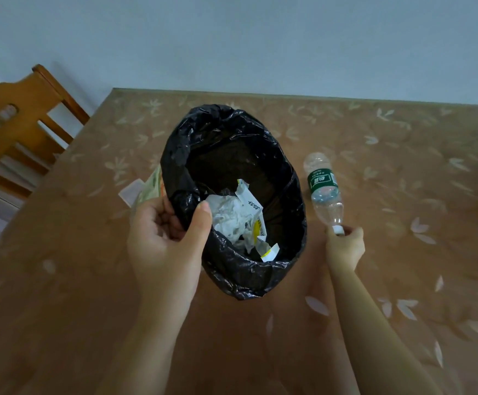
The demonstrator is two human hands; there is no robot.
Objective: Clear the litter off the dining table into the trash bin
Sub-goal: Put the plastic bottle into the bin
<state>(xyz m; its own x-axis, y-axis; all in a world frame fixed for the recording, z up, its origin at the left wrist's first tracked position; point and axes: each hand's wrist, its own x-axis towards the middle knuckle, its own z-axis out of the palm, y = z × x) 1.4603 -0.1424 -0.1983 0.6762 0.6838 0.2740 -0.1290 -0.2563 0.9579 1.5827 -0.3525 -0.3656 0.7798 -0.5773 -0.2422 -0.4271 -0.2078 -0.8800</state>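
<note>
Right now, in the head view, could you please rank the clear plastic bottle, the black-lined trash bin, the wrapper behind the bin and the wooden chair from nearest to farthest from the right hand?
1. Clear plastic bottle: its cap is in the right hand.
2. Black-lined trash bin: just left, held by the left hand.
3. Pale wrapper: behind the bin's left side.
4. Wooden chair: far left, beyond the table edge.

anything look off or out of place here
Mostly routine. The plastic bottle lies on its side on the table, the right hand at its cap. A wrapper sits half hidden behind the trash bin, which the left hand holds by the rim. Nothing spilled.
</note>
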